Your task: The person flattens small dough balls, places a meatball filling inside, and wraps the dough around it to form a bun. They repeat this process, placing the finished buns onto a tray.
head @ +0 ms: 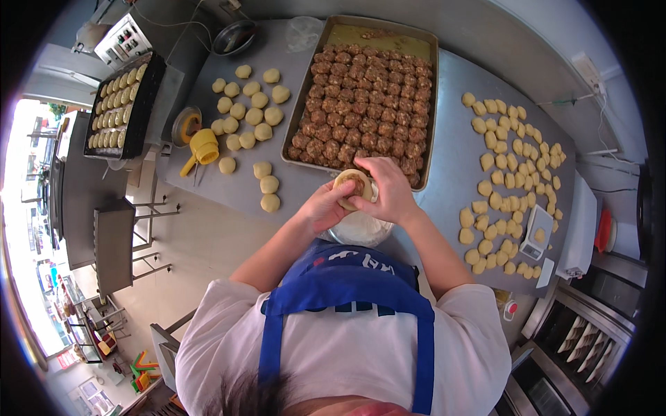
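A round dough wrapper [366, 194] with brown meat filling [355, 183] in its middle is cupped in my left hand [328, 205], whose thumb presses on the filling. My right hand [389, 188] grips the wrapper's right edge with thumb and fingers. Both hands are over the near edge of a metal tray [433, 62] filled with rows of meatballs [359, 106]. Below them, partly hidden by my hands, a bowl of white flour [360, 229] stands against my blue apron [348, 291].
Smooth dough balls [254, 116] lie left of the tray, near a yellow handled cup [204, 147]. Many cut dough pieces [499, 177] cover the table's right side, beside a digital scale [537, 232]. A black tray of filled rounds [115, 106] is at the far left.
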### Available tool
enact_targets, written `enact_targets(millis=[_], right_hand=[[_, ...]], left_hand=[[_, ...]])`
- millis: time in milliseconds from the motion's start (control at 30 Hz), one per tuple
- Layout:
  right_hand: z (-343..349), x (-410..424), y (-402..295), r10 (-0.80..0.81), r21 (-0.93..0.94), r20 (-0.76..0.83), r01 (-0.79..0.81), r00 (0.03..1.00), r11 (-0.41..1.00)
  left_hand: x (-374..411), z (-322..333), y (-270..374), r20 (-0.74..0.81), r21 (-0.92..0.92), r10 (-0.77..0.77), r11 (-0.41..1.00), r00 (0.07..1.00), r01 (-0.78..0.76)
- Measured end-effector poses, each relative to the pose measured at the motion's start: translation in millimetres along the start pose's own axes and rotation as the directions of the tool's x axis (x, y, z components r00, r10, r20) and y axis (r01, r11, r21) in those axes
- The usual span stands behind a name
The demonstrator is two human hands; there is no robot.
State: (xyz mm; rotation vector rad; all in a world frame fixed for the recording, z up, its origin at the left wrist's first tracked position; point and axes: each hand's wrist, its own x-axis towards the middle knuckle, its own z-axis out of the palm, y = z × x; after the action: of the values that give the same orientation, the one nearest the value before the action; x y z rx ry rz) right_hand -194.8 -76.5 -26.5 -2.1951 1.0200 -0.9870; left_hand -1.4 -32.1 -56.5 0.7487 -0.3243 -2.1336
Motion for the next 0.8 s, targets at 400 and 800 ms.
enact_targets(millis=[400,800], right_hand=[[-7.2,-48.0,-30.0,0.073,0.289,0.053,-0.085,0.996,0.954],[13.6,-34.4,-35.1,-0.090,0.079,-0.213,0.109,0.973,0.991]], left_hand=[[-39.7,37.7,-15.6,0.175,0.087,-0.105,0.992,0.979,0.091],[-47.4,65.3,-23.2,0.038,-0.030,0.149,0.989,0.988,-0.148]])
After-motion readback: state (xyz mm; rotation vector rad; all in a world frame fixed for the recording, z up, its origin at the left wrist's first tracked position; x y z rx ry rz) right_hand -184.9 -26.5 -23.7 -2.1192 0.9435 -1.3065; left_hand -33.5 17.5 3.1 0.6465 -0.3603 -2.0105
